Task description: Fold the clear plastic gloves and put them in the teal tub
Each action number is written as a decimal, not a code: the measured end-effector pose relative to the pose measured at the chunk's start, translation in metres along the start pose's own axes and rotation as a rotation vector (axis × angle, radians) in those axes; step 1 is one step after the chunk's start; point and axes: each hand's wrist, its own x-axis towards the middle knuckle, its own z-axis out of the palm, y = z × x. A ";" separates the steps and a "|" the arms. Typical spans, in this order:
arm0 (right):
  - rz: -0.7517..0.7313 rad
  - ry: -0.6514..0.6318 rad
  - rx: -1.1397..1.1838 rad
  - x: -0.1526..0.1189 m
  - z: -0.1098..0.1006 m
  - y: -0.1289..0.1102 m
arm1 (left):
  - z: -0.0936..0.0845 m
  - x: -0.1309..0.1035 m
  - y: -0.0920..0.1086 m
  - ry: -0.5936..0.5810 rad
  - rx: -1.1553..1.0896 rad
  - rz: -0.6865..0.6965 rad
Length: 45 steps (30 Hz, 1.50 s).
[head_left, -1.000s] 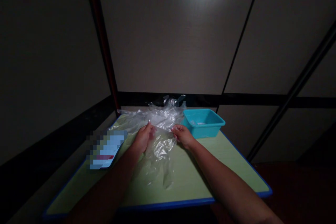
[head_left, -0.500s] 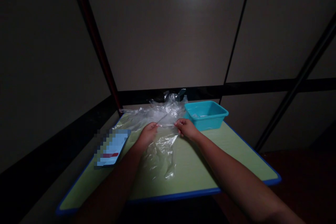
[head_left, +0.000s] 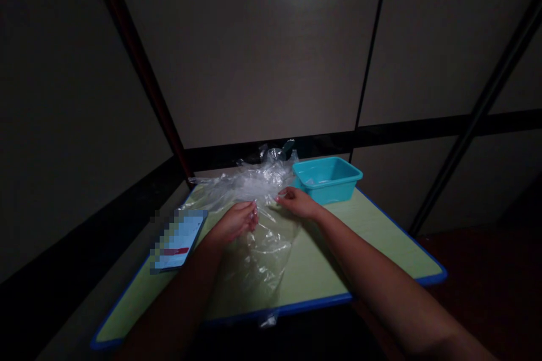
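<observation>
Head view: one pale green rectangular table with blue edging [head_left: 381, 248]. One loose heap of crumpled clear plastic [head_left: 254, 180], at its far side. One thin sheet of clear plastic film [head_left: 271, 245], in front of the heap, lower end over the near edge; whether joined to the heap, cannot tell. Progress, as judged: partway, one sheet spread, heap loose. One rectangular turquoise plastic basin [head_left: 339, 192], right, contents indistinct. One flat device with lit pale-blue screen [head_left: 186, 237], left. Left hand [head_left: 237, 221] and right hand [head_left: 298, 203]: fingertips pinching the film's upper part.
</observation>
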 end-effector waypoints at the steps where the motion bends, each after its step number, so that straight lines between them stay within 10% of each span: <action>1: 0.003 -0.045 0.051 -0.002 0.001 -0.001 | 0.002 -0.003 0.000 -0.041 0.005 -0.027; 10: -0.038 -0.526 0.416 -0.016 0.017 -0.007 | 0.008 -0.016 0.008 -0.040 0.059 -0.105; 18: -0.051 -0.440 0.094 -0.012 0.014 -0.003 | 0.001 -0.019 0.012 -0.306 0.136 -0.125; 24: -0.015 -0.043 -0.566 -0.003 0.005 0.005 | -0.017 -0.002 0.007 0.163 0.360 -0.084; 29: 0.000 -0.015 -0.671 -0.005 0.006 0.004 | -0.011 -0.005 0.015 0.557 0.892 0.435; 37: -0.048 0.114 -0.870 -0.025 0.011 -0.015 | 0.025 -0.025 0.002 -0.236 1.284 0.444; 45: -0.273 -0.012 -0.612 -0.018 0.015 -0.011 | 0.016 -0.031 -0.001 -0.458 1.401 0.042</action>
